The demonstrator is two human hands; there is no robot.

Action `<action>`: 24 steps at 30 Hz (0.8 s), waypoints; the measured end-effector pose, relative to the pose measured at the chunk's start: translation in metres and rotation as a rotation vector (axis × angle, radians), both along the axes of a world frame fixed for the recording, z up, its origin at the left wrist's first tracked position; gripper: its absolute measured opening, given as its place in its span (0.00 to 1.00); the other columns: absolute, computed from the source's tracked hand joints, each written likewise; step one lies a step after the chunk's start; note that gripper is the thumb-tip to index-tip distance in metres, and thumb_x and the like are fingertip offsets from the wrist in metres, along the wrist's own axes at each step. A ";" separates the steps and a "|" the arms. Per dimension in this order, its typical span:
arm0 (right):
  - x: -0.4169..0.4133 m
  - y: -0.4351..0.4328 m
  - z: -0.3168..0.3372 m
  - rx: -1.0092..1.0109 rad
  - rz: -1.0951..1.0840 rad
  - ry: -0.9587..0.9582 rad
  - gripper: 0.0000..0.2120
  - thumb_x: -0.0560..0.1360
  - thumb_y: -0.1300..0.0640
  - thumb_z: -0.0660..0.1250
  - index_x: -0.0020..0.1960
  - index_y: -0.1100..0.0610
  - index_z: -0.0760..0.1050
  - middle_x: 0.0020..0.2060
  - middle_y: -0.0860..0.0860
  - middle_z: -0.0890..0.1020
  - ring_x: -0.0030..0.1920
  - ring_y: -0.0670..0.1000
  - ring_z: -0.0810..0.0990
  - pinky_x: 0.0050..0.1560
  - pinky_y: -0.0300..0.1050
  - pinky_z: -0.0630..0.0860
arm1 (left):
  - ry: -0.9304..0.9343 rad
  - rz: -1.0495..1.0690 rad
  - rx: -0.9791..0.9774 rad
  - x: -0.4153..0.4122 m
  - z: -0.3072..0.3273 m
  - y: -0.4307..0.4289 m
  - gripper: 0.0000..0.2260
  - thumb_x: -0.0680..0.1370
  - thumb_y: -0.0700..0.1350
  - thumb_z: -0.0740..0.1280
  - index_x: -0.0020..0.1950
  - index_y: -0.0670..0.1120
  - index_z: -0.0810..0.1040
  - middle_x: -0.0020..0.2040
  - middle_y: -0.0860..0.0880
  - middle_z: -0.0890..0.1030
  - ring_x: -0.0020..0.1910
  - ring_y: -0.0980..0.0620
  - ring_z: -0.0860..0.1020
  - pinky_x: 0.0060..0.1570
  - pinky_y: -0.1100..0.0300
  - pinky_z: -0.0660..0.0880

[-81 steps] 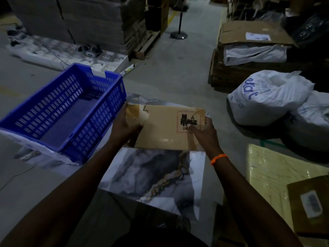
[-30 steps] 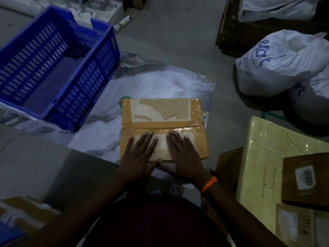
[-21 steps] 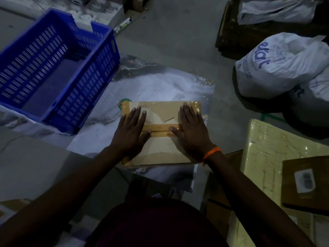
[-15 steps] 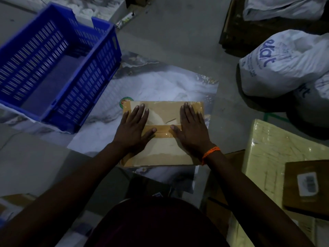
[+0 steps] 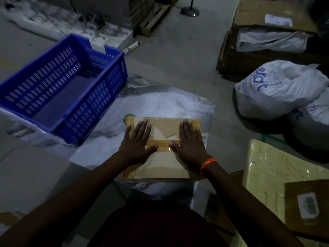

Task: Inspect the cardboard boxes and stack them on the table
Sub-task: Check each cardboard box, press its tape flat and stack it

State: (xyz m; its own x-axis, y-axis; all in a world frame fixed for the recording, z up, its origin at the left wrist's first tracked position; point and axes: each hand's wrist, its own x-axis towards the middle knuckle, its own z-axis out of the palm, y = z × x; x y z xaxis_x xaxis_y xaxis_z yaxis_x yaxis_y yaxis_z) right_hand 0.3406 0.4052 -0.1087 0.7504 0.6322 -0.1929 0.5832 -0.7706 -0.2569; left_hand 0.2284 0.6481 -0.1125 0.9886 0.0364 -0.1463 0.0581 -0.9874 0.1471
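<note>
Nearest, at 6 o'clock: pressing down on the cardboard box (image 5: 165,164) with left hand (image 5: 137,145) and right hand (image 5: 188,145), palms flat, fingers straight and slightly spread, thumbs turned inward over the tape strip, pinching nothing. Wearing an orange wristband (image 5: 207,164) on the right wrist.

Box lying flat on the marble-patterned table (image 5: 160,102), dead centre of view.

Judged as the close of one inspection, or a setting-down: a single box on the table, nothing stacked upon it yet, so stacking hardly begun. Probably more to handle at 4 o'clock: a yellowish wrapped parcel (image 5: 263,166), with a brown box (image 5: 308,220) seemingly lying on it.

As to writing:
- On that brown box, a white label (image 5: 308,205), too blurred to read.
- On the pressed box, only clear tape and a pale torn patch, nothing legible.
- At its far-left corner, a round green-rimmed sticker (image 5: 127,119), text unreadable.

At 10 o'clock, apart from the box, a blue crate (image 5: 114,82) on the same table.

At 2 o'clock, on the floor, two white sacks:
- nearer sack (image 5: 284,93): blue lettering, roughly "ekart", creased;
- second sack (image 5: 315,122): only "rt" showing.

At 1 o'clock, farthest, an open carton (image 5: 252,16) with a white label, too small to read.
</note>
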 end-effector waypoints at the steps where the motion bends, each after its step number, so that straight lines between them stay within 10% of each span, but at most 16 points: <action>1: 0.001 -0.001 0.003 0.026 -0.029 -0.008 0.47 0.77 0.26 0.37 0.84 0.57 0.38 0.83 0.54 0.36 0.83 0.53 0.34 0.82 0.62 0.38 | 0.001 0.018 -0.015 0.000 0.004 0.002 0.42 0.78 0.73 0.35 0.84 0.48 0.41 0.83 0.46 0.37 0.82 0.45 0.38 0.79 0.37 0.43; 5: 0.019 -0.008 0.006 0.328 -0.470 0.135 0.42 0.82 0.34 0.58 0.85 0.56 0.47 0.84 0.57 0.51 0.84 0.58 0.50 0.82 0.58 0.51 | -0.052 0.411 -0.266 0.002 0.015 0.013 0.42 0.81 0.69 0.53 0.84 0.46 0.42 0.83 0.42 0.39 0.82 0.40 0.43 0.78 0.41 0.48; 9: 0.047 -0.009 0.012 0.546 -0.732 0.481 0.34 0.76 0.37 0.71 0.74 0.55 0.71 0.66 0.55 0.80 0.65 0.57 0.79 0.61 0.47 0.75 | -0.115 0.613 -0.625 0.017 0.034 0.013 0.32 0.78 0.52 0.72 0.76 0.41 0.63 0.71 0.38 0.72 0.69 0.39 0.73 0.59 0.56 0.68; 14: 0.056 -0.015 0.026 0.734 -0.734 0.463 0.43 0.67 0.27 0.70 0.73 0.50 0.72 0.65 0.50 0.81 0.64 0.54 0.80 0.67 0.55 0.77 | -0.261 0.600 -0.672 0.024 0.058 0.015 0.33 0.75 0.48 0.77 0.75 0.42 0.65 0.65 0.43 0.76 0.62 0.45 0.76 0.53 0.61 0.67; 24: -0.001 -0.033 0.072 1.066 -0.684 0.202 0.25 0.78 0.41 0.71 0.71 0.51 0.72 0.64 0.48 0.80 0.64 0.47 0.79 0.61 0.47 0.80 | -0.604 0.635 -1.142 -0.023 0.083 -0.001 0.28 0.79 0.54 0.71 0.74 0.50 0.64 0.67 0.57 0.70 0.64 0.65 0.74 0.56 0.69 0.76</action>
